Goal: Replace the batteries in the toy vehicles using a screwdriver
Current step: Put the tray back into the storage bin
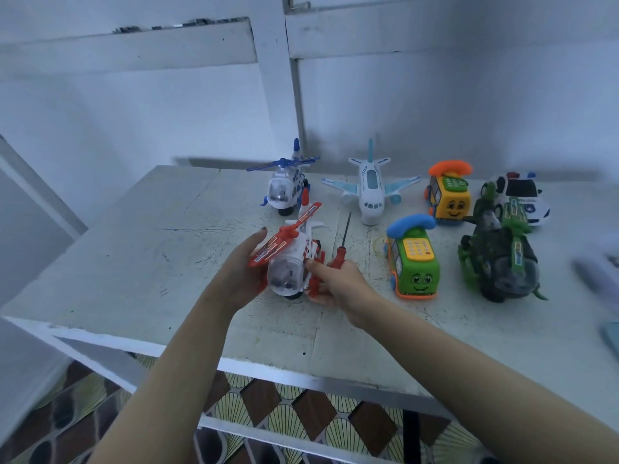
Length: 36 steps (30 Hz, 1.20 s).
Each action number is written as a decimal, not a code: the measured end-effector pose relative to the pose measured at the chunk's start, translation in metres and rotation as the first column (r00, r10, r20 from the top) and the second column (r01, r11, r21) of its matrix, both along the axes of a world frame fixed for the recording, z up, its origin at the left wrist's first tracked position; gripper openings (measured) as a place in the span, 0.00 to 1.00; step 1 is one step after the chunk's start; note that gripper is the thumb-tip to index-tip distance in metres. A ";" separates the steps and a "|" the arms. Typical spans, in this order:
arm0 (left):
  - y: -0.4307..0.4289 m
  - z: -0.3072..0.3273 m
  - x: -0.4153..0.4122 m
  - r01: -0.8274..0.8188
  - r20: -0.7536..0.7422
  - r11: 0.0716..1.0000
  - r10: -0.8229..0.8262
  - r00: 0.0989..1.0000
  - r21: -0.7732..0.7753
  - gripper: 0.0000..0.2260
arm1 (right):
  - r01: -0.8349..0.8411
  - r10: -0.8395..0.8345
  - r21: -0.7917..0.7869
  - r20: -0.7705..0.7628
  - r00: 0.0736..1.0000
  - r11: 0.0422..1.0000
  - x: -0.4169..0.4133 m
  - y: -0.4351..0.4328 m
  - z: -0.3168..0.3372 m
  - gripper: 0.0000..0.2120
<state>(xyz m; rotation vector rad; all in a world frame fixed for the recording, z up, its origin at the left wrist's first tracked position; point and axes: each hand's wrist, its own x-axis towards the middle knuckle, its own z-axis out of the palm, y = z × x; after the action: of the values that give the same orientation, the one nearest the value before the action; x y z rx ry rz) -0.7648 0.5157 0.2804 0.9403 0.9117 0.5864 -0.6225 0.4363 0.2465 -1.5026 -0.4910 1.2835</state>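
Lengthwise, the screwdriver (341, 253) points away, tip first.

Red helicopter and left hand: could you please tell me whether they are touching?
Touching. The head view shows the left hand laid against the side of the red helicopter, with no gap between palm and body.

Left hand (239, 266) pressing red helicopter (291, 266), right hand (345, 286) gripping screwdriver (341, 251)
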 end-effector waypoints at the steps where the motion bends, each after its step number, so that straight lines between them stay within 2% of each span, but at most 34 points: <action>1: 0.000 0.000 -0.001 -0.006 -0.037 1.000 0.007 0.999 0.009 0.22 | -0.004 0.004 -0.014 0.017 1.000 1.000 -0.001 -0.001 -0.002 0.21; 4: -0.001 0.008 0.003 -0.022 -0.308 0.986 0.074 0.949 0.168 0.19 | 0.026 -0.021 -0.043 0.105 0.994 0.999 -0.001 -0.006 -0.003 0.14; 6: -0.003 0.018 0.008 -0.109 -0.414 0.941 0.242 0.878 0.320 0.16 | 0.075 -0.067 -0.051 0.135 0.989 0.996 0.002 -0.014 0.000 0.12; 10: -0.018 0.047 0.022 -0.253 -0.271 0.807 0.446 0.853 0.534 0.14 | 0.072 -0.077 0.030 0.185 0.980 0.997 0.018 -0.040 0.024 0.07; 14: -0.043 0.065 0.048 -0.275 -0.126 0.692 0.469 0.874 0.668 0.09 | 0.018 -0.052 0.114 0.304 0.951 0.993 0.043 -0.074 0.049 0.05; 18: -0.076 0.069 0.090 -0.247 -0.016 0.582 0.409 0.912 0.775 0.07 | 0.006 -0.073 0.186 0.356 0.932 0.983 0.075 -0.114 0.076 0.05; 21: -0.108 0.066 0.128 -0.185 0.021 0.480 0.327 0.945 0.857 0.09 | 0.052 -0.184 0.307 0.418 0.890 0.950 0.105 -0.150 0.092 0.04; 23: -0.132 0.058 0.154 -0.140 0.035 0.444 0.237 0.971 0.885 0.09 | 0.110 -0.293 0.364 0.498 0.816 0.925 0.132 -0.173 0.096 0.08; 25: -0.159 0.044 0.179 -0.089 0.038 0.425 0.127 0.991 0.901 0.07 | 0.176 -0.402 0.402 0.595 0.696 0.898 0.165 -0.194 0.095 0.12; 28: -0.196 0.018 0.212 0.113 -0.075 0.384 -0.112 0.991 0.916 0.08 | 0.247 -0.463 0.391 0.747 0.477 0.887 0.219 -0.222 0.087 0.08; 31: -0.225 -0.010 0.239 0.429 -0.345 0.191 -0.355 0.869 0.883 0.07 | 0.250 -0.374 0.306 0.876 0.303 0.919 0.271 -0.243 0.074 0.08; 34: -0.246 -0.037 0.261 0.535 -0.484 -0.016 -0.449 0.751 0.845 0.07 | 0.203 -0.210 0.160 0.945 0.253 0.966 0.314 -0.259 0.057 0.11; 36: -0.255 -0.050 0.272 0.554 -0.533 -0.090 -0.440 0.723 0.827 0.09 | 0.170 -0.097 0.055 0.964 0.247 0.984 0.334 -0.268 0.047 0.12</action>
<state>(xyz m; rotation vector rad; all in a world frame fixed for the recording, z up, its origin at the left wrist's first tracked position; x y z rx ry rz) -0.4931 0.2605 0.2303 2.4749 -0.0425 0.3965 -0.2883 0.1683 0.2938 -2.2513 -1.0837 0.0093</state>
